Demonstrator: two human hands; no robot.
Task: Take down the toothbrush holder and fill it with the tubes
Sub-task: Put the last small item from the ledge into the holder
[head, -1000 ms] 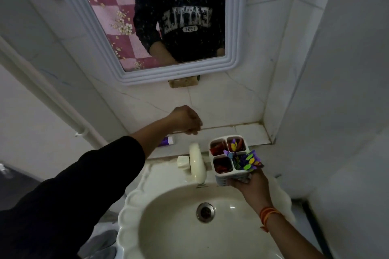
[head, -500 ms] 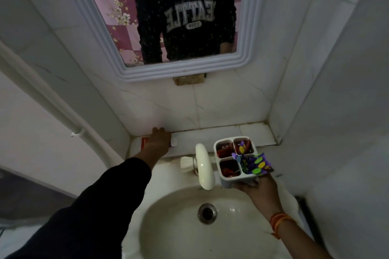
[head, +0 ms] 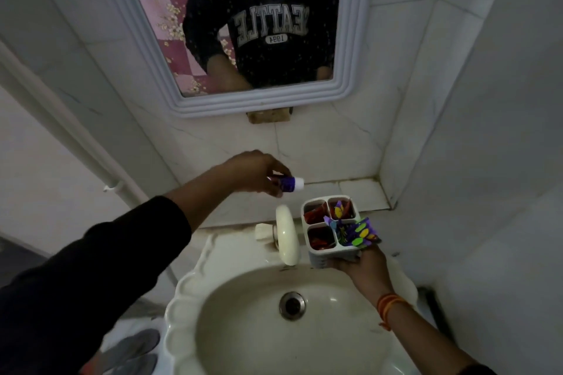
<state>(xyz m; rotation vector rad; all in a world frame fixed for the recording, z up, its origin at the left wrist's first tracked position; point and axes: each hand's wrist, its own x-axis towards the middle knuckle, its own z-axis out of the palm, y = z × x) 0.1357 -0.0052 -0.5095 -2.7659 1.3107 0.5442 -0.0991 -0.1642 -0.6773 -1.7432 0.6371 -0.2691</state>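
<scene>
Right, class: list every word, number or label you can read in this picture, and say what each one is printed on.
"SEATTLE", seen reversed in the mirror, across the dark sweatshirt.
"1994", also reversed, on a small patch under that word.
Purple tube in the left hand: print too blurred to read.
Purple tube in the toothbrush holder, held by the right hand: coloured shapes, no legible text.
</scene>
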